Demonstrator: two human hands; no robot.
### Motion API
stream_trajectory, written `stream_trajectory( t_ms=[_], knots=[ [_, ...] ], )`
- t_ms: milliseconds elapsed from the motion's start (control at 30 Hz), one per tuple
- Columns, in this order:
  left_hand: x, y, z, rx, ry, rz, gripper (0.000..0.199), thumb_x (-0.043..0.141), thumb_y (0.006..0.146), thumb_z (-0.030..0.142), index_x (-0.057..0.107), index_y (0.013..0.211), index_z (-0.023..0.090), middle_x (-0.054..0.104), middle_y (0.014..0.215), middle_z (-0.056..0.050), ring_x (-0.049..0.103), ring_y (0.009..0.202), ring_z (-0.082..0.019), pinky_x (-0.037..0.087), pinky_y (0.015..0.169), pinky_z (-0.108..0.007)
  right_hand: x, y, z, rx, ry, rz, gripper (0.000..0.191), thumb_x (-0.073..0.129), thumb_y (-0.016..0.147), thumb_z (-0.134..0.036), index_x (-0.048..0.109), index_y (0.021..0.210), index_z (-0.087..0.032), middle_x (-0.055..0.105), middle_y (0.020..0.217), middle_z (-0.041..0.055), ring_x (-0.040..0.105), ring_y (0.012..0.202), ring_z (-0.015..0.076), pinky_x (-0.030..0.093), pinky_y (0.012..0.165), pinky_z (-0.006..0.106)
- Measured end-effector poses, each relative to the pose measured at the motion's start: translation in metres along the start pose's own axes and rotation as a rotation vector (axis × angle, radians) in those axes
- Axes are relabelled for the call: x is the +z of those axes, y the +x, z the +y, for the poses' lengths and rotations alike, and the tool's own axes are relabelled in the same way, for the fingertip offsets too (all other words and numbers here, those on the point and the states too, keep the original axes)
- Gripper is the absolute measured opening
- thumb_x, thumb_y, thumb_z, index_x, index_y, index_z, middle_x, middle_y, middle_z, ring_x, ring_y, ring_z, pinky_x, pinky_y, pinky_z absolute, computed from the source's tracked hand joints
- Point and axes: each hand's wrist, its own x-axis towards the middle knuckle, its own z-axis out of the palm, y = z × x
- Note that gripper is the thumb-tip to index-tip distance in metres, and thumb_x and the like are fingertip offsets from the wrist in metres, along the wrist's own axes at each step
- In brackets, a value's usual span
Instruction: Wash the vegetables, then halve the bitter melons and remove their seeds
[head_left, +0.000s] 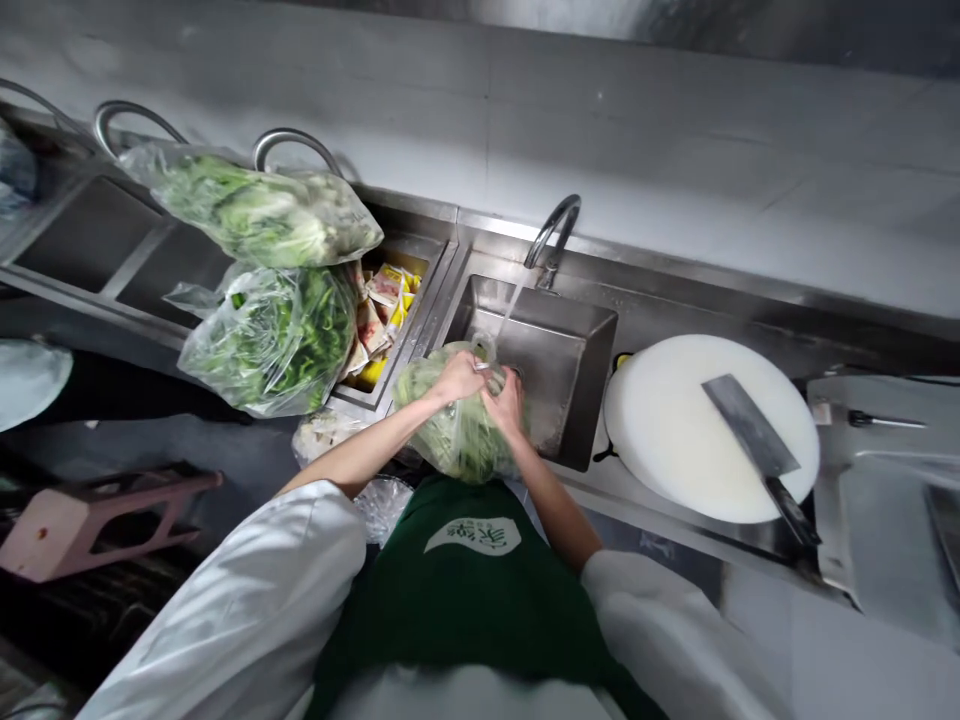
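Both hands on one plastic bag of greens (459, 445), bag at the near left edge of the sink (555, 350), right in front of the green apron (465, 600). Left hand (459, 378) pinches the gathered plastic at the top, fingers bent in; right hand (505, 402) is clamped on the same top part, just beside the left. Exact finger contact too small to tell. Tap (559, 228) running, thin water stream (513, 305) falls into the sink just beyond the hands; can't tell whether it hits the bag. Right of sink: thick round white chopping board (660, 430) on the counter, cleaver (750, 425) lying flat across it, black handle past the near right edge. Left of sink: basin (365, 400) with printed packets (386, 305), some yellow. Next to it, a clear bag of green peppers (281, 340); behind that, a second clear bag of leafy vegetables (255, 210) below two curved taps (296, 140). Pink stool (64, 530) on the floor, far left. White sleeves on both arms, pushed up near the elbows.
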Motion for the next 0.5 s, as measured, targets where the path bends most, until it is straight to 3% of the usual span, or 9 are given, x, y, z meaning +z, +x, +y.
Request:
stream_trajectory(
  t_ms=[100,267,333,500],
  knots=[
    [-0.001,-0.028,0.019,0.089,0.100,0.015,0.032,0.058,0.078,0.031,0.044,0.051,0.021,0.032,0.051,0.003,0.029,0.054,-0.012,0.025,0.058,-0.027,-0.003,0.017,-0.016,-0.006,0.035,0.079,0.054,0.065,0.079,-0.033,0.053,0.130,-0.023,0.060,0.131,0.0107,0.056,0.121,0.0273,0.045,0.104,0.041],
    [0.010,-0.055,0.021,0.116,0.014,0.103,0.044,0.063,0.079,0.035,0.034,0.049,0.021,0.023,0.051,0.005,0.020,0.053,-0.010,0.021,0.057,-0.028,-0.018,0.037,-0.021,-0.076,0.037,0.157,0.041,0.060,0.080,-0.025,0.057,0.120,-0.024,0.060,0.128,0.0097,0.058,0.119,0.0251,0.047,0.101,0.038],
    [0.017,-0.062,0.019,0.100,-0.039,0.137,0.047,0.061,0.082,0.037,0.032,0.049,0.021,0.023,0.050,0.005,0.020,0.051,-0.010,0.020,0.056,-0.028,-0.028,0.048,-0.016,-0.065,0.045,0.202,0.037,0.058,0.081,-0.023,0.059,0.118,-0.023,0.060,0.129,0.0106,0.057,0.121,0.0247,0.046,0.103,0.037],
    [0.031,-0.089,0.007,0.129,-0.093,0.128,0.053,0.056,0.089,0.043,0.030,0.049,0.021,0.024,0.050,0.005,0.023,0.049,-0.009,0.022,0.054,-0.026,-0.073,0.084,0.023,0.161,0.038,0.303,0.046,0.050,0.073,-0.008,0.064,0.116,-0.015,0.069,0.114,0.0140,0.065,0.107,0.0250,0.051,0.097,0.037]
  ],
)
